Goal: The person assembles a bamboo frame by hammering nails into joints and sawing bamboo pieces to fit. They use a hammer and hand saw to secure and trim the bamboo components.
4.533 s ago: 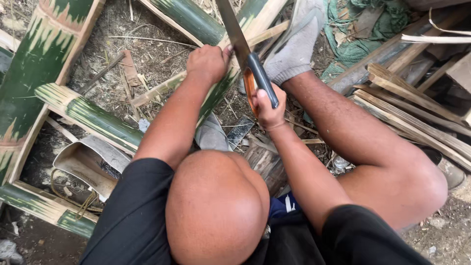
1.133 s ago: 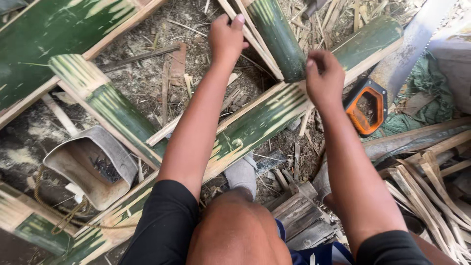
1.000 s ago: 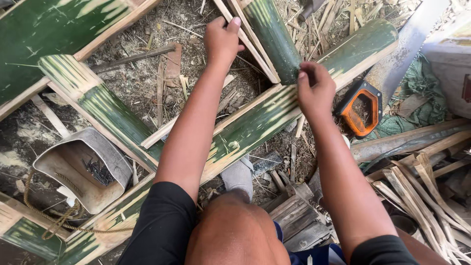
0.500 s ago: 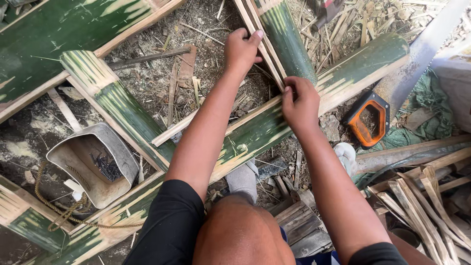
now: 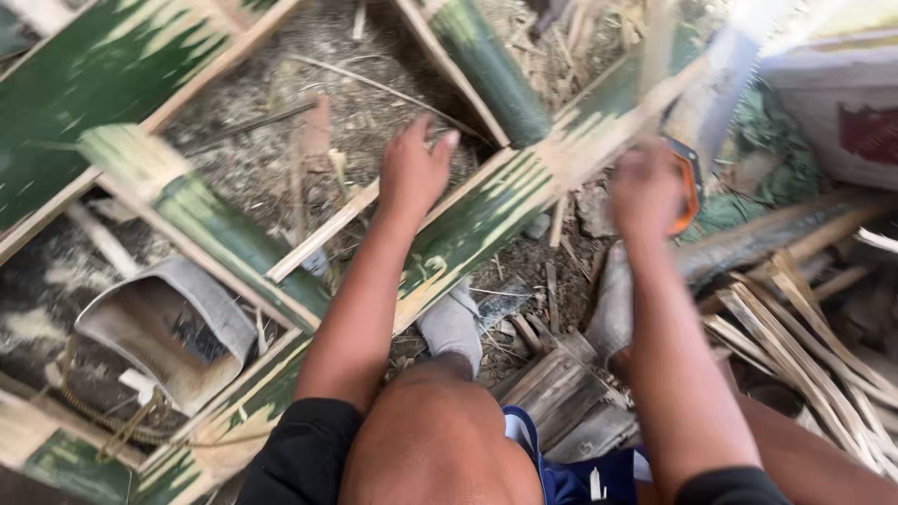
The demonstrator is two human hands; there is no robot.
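Bamboo strip [image 5: 486, 220] lies slantwise on ground, between knees. Left hand [image 5: 416, 173] flat on it, fingers open, pinning. Right hand [image 5: 645, 192] blurred beside orange-handled saw [image 5: 687, 178]; grip cannot tell. Advice: press firm, keep fingers clear of blade line.

Left hand [image 5: 416, 173] presses the split bamboo [image 5: 486, 220]; blurred right hand [image 5: 645, 187] hovers nearby.

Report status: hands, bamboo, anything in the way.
Left hand flat, open on split bamboo strip. Right hand blurred, by orange-handled saw; grip unclear. Thin stick lies beside left wrist.
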